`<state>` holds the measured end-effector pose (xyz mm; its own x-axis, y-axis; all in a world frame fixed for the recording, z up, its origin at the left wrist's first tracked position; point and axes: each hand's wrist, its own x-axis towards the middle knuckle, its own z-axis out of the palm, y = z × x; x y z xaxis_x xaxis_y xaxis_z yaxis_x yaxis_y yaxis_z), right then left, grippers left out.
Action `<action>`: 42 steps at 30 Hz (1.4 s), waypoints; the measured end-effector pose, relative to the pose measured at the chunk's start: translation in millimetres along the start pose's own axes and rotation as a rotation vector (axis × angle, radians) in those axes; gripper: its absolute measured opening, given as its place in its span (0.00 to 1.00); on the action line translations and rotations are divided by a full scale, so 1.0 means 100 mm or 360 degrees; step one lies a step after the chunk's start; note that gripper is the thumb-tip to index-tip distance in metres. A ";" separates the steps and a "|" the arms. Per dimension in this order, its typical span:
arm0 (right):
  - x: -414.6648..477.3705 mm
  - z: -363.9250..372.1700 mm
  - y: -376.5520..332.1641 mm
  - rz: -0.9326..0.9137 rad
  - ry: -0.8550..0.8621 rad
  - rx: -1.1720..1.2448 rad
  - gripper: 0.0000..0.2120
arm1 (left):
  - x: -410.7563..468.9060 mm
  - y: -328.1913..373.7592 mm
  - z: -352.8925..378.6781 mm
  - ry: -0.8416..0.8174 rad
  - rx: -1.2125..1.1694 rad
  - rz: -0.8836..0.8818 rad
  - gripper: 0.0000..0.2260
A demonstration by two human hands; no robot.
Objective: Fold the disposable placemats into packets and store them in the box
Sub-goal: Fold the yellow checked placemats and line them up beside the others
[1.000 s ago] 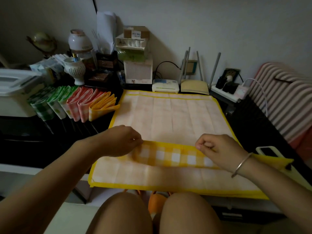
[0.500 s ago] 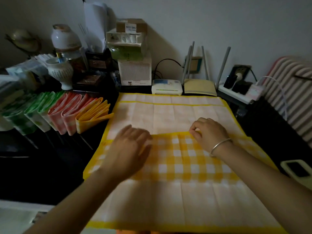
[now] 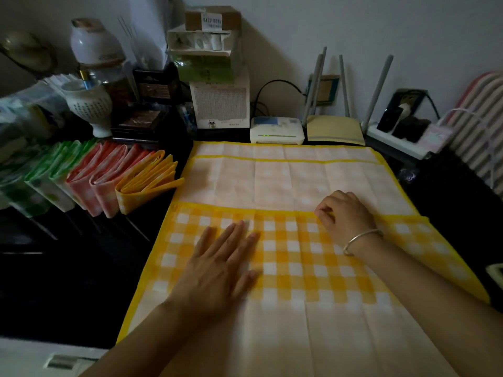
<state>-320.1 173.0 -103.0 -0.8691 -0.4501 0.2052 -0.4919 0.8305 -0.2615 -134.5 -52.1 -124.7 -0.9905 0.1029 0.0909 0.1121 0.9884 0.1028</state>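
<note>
The fingers of my left hand lie straight and slightly spread, pressing the checked flap flat. My right hand is curled, pinching the flap's yellow edge. I judge the placemat thin, light, limp and slippery, best taken by an edge or corner and creased with a sliding palm. It lies spread on the dark table, directly under my 2 hands.

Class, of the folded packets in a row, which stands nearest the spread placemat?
The yellow packet, rightmost, beside the placemat; pink packets and green packets stand farther left.
</note>
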 end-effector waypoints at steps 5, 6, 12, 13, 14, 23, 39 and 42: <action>0.00 0.02 -0.01 0.0029 0.0004 -0.0083 0.05 | 0.02 0.00 -0.02 -0.0020 0.0118 -0.0073 0.29; -0.01 0.01 -0.02 0.0056 -0.0036 -0.0101 0.05 | 0.02 -0.01 -0.01 -0.0031 0.0127 -0.0099 0.30; -0.22 -0.06 -0.29 -0.0044 -0.0278 -0.0199 0.30 | 0.03 -0.02 0.02 -0.0071 0.0064 -0.0169 0.31; -0.34 -0.05 -0.39 -0.0149 -0.0338 -0.0225 0.35 | 0.03 -0.03 0.03 -0.0064 0.0062 -0.0169 0.31; -0.51 -0.02 -0.48 -0.0255 -0.0368 -0.0248 0.36 | 0.03 -0.03 0.03 -0.0053 0.0055 -0.0167 0.30; -1.04 -0.16 0.35 0.0102 -0.0431 -0.0484 0.37 | 0.04 -0.04 0.05 -0.0025 0.0062 -0.0191 0.30; -1.06 -0.31 0.40 0.0205 -0.0640 -0.0420 0.42 | 0.21 0.54 -0.34 -0.0062 0.0354 0.0207 0.31; -1.17 -0.35 0.34 0.0206 -0.0691 -0.0404 0.45 | 0.23 0.65 -0.34 -0.0098 0.0083 0.0262 0.25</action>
<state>-232.9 265.6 -103.3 -0.8903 -0.3881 -0.2382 -0.3972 0.9177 -0.0110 -146.9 11.0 -82.4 -0.9623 0.2689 0.0412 0.2705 0.9619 0.0398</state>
